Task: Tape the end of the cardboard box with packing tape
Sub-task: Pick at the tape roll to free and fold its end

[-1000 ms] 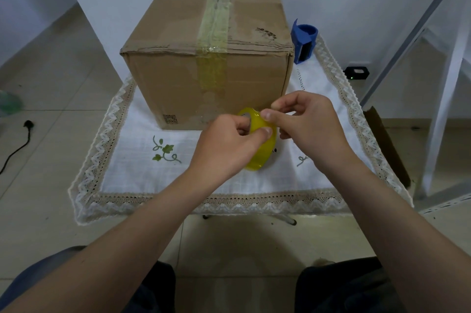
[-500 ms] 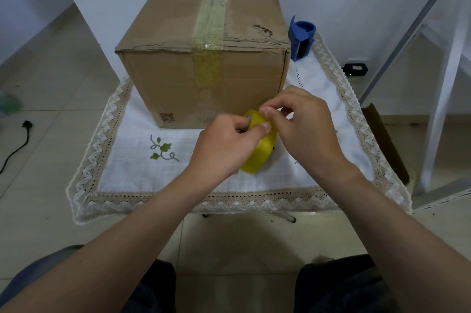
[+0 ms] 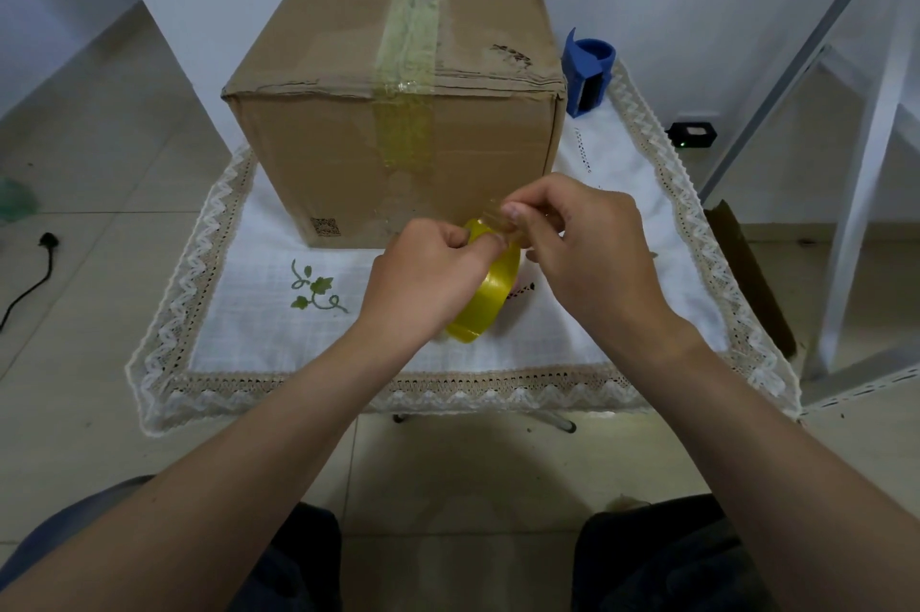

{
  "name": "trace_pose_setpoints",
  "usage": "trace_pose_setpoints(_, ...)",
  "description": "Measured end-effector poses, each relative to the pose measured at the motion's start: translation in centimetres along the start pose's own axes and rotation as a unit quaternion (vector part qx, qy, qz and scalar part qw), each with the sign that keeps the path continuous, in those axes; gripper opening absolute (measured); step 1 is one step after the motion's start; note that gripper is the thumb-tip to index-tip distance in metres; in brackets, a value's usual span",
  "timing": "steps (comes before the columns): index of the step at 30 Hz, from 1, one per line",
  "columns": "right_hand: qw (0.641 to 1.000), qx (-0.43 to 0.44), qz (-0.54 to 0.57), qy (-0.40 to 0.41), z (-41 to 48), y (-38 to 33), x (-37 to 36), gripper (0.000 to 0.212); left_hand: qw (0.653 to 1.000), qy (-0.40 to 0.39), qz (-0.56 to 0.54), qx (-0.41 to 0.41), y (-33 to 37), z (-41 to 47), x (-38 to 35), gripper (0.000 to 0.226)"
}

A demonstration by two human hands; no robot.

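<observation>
A brown cardboard box [image 3: 323,153] stands on a small table with a white lace-edged cloth [image 3: 259,327]. Yellowish tape runs along its top seam and partway down the near end. My left hand [image 3: 428,278] grips a yellow roll of packing tape [image 3: 490,297] just in front of the box's lower edge. My right hand [image 3: 592,248] pinches the loose end of the tape between thumb and forefinger, lifted a short way off the top of the roll. Most of the roll is hidden behind my left hand.
A blue tape dispenser [image 3: 587,68] sits at the box's right rear corner. A white metal frame [image 3: 856,193] and a cardboard piece [image 3: 747,273] stand to the right. On the floor lie a small black device [image 3: 692,133] and, at left, a black cable [image 3: 30,278].
My right hand has peeled the tape's end up from the roll and lifted it slightly. Both hands and the roll stay in front of the box.
</observation>
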State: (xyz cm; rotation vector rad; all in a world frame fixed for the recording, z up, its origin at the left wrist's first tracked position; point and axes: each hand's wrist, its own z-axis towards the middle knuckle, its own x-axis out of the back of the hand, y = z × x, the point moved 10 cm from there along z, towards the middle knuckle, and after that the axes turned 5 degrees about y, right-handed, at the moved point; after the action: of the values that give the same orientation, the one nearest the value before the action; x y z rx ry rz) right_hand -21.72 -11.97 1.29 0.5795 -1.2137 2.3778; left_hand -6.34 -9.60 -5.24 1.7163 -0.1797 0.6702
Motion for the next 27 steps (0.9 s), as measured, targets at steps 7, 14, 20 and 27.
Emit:
trace_pose_setpoints(7,0.994,-0.068,0.086,-0.019,0.1,1.5,-0.4,0.008,1.0,-0.003,0.02,0.0,-0.2,0.1,0.2,0.057)
trace_pose_setpoints(14,0.99,-0.098,0.1,-0.019,0.2,1.9,-0.2,0.014,0.999,-0.032,0.012,0.002,-0.2,-0.1,-0.2,0.046)
trace_pose_setpoints(20,0.995,-0.065,0.06,-0.043,0.9,1.1,0.4,0.014,0.998,-0.051,0.018,-0.035,0.5,-0.3,-0.2,0.035)
trace_pose_setpoints(27,0.995,0.017,0.058,-0.074,1.2,-0.7,1.0,0.006,0.986,-0.026,-0.08,-0.145,3.1,-0.6,1.3,0.01)
